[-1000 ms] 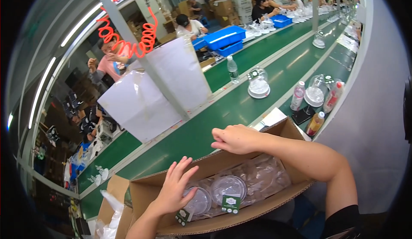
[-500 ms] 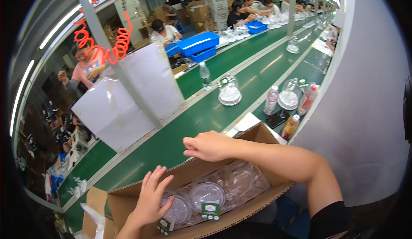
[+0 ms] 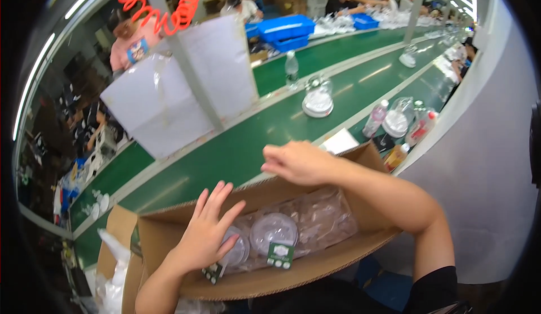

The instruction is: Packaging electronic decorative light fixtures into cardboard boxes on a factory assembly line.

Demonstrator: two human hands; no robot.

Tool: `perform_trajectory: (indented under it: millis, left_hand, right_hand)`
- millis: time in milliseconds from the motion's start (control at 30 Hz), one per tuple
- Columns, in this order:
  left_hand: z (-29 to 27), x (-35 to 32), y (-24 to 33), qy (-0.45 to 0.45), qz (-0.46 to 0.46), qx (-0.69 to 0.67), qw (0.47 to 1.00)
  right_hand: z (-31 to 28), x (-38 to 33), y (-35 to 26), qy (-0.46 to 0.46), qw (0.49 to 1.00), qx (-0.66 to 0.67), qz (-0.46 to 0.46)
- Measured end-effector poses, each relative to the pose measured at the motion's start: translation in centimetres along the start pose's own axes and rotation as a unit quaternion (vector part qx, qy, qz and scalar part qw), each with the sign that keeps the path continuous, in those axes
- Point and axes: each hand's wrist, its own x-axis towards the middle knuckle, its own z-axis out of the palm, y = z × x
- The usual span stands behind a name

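Observation:
A long open cardboard box lies in front of me. In it are clear plastic dome-like pieces with round rims and clear wrapping. A green-and-white card tag is on the middle piece, and another green tag shows below my left wrist. My left hand is open above the box's left part, fingers spread, partly hiding a round clear piece. Above the box's far edge is my right hand, its fingers curled in with nothing visible in them; their undersides are hidden.
Beyond the box runs a green conveyor belt carrying a clear dome with a white base. Drink bottles and another dome stand at right. A white panel blocks the left side. Co-workers sit across the line.
My view has tilted, so the belt and its contents sit higher in the picture. Both hands keep about their places over the box. The co-worker in pink has lowered their head and arms.

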Motion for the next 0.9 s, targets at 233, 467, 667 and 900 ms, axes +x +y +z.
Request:
perform_trajectory:
  millis: [233,467,667,900]
  left_hand:
    - [0.5,0.1,0.1,0.003,0.002,0.02,1.0]
    - [0.7,0.1,-0.3,0.005,0.01,0.034,0.999]
    - [0.5,-0.3,-0.4,-0.004,0.019,0.035,0.999]
    - [0.5,0.3,0.0,-0.017,0.011,0.036,0.999]
  right_hand:
    - [0.6,0.7,0.4,-0.008,0.999,-0.038,-0.026]
    - [0.4,0.9,0.1,-0.005,0.999,-0.05,-0.006]
    - [0.9,0.8,0.2,0.02,0.998,-0.053,-0.02]
    - [0.7,0.4,0.4,0.011,0.998,-0.063,-0.027]
